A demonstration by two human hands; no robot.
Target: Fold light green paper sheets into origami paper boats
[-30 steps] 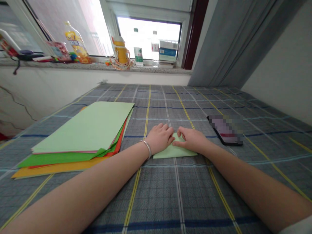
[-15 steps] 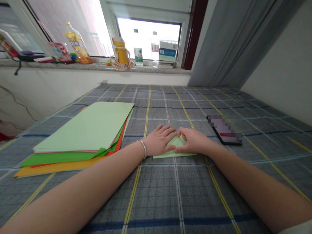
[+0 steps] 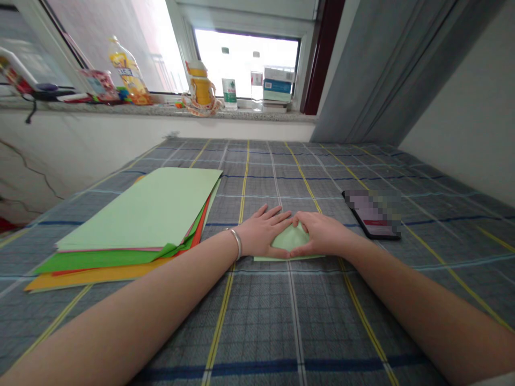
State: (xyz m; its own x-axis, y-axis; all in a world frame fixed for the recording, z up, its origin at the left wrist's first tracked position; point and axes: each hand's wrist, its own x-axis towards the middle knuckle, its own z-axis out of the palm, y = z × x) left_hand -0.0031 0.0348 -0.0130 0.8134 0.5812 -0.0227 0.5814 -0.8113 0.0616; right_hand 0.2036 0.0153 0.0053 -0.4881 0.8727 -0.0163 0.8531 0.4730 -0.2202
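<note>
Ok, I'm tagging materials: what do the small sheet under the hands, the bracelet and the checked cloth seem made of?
Small sheet: probably matt paper or thin card, pale and shineless, with a straight thin edge.
Bracelet: likely polished metal, silvery with bright highlights.
Checked cloth: apparently woven fabric, dull, with fine thread-like lines; which fibre, I can't tell.

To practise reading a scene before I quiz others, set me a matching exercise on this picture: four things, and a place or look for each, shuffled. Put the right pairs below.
Things
1. phone
2. small green paper
3. bracelet
4. paper stack

Places and looks
A. around the left wrist
B. pale green on top, orange lower down
C. on the checked cloth, to the right of both hands
D. partly covered by the left hand and the right hand

Right pairs
1-C, 2-D, 3-A, 4-B
</note>
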